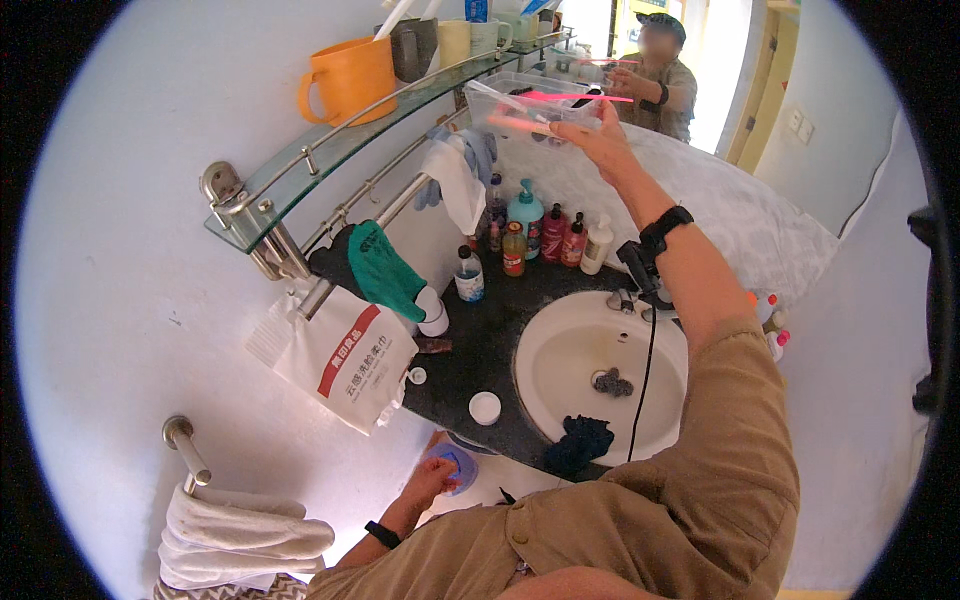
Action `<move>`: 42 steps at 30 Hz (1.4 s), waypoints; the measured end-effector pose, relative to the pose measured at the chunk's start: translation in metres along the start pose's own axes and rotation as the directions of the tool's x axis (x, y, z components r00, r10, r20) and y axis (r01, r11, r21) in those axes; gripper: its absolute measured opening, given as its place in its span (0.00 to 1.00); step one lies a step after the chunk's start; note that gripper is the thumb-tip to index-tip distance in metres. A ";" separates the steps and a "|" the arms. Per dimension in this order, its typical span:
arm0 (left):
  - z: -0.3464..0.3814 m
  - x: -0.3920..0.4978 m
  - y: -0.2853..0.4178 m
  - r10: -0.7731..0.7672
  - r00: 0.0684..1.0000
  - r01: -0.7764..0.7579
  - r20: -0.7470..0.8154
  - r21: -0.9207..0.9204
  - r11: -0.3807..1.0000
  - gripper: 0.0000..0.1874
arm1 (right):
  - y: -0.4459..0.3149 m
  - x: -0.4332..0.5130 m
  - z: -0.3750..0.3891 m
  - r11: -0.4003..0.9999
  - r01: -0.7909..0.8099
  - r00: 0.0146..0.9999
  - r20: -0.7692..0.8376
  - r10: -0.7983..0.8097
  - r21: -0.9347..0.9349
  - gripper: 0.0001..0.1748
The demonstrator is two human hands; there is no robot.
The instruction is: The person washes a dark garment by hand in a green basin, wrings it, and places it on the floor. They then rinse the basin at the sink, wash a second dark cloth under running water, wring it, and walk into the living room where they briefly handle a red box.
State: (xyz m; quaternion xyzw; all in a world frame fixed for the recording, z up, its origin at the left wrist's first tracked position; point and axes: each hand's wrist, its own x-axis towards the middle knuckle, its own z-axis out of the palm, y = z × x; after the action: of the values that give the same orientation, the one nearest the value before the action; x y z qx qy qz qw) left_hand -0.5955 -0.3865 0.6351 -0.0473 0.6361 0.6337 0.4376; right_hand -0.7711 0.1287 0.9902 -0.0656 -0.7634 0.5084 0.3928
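Observation:
My right hand [600,142] is raised at the top, its thumb and fingers on the near corner of a clear plastic bin [491,94]. The bin holds a pink long-handled item [577,97], a pale stick and dark things. It sits by the end of the glass shelf, against the mirror. Low in the view, below the counter edge, my left hand [435,480] is curled beside a translucent blue container [460,469]; whether it grips anything cannot be made out.
The glass shelf [292,176] bears an orange mug [360,75] and other cups. Bottles, including a turquoise pump bottle [525,214], stand behind the white sink [555,375]. A dark cloth [581,444] lies on its rim. A wipes pack [352,360] and towels [232,536] hang left.

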 end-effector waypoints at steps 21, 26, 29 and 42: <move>-0.013 -0.018 -0.048 -0.079 0.989 0.069 -0.122 -0.085 0.994 0.15 | 0.046 0.065 0.111 0.997 0.075 0.997 0.026 -0.076 0.019 0.69; -0.010 -0.014 -0.050 -0.037 0.989 0.037 -0.140 -0.004 0.999 0.15 | 0.037 0.034 0.113 0.996 0.029 0.996 0.092 -0.021 -0.085 0.64; -0.006 -0.004 -0.053 0.051 0.994 -0.060 -0.096 -0.094 0.994 0.16 | 0.024 0.007 0.106 0.990 -0.005 0.986 0.167 0.029 -0.138 0.60; 0.022 0.102 0.004 0.583 0.806 -0.322 -0.101 0.751 0.577 0.34 | 0.078 -0.296 -0.032 0.800 0.251 0.587 0.743 0.322 -0.545 0.47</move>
State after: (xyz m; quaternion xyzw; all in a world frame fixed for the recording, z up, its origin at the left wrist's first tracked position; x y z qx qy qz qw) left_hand -0.6492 -0.3166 0.5792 0.1815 0.8821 0.4160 0.1256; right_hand -0.5710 0.0413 0.7733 0.0360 -0.9732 0.2211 -0.0509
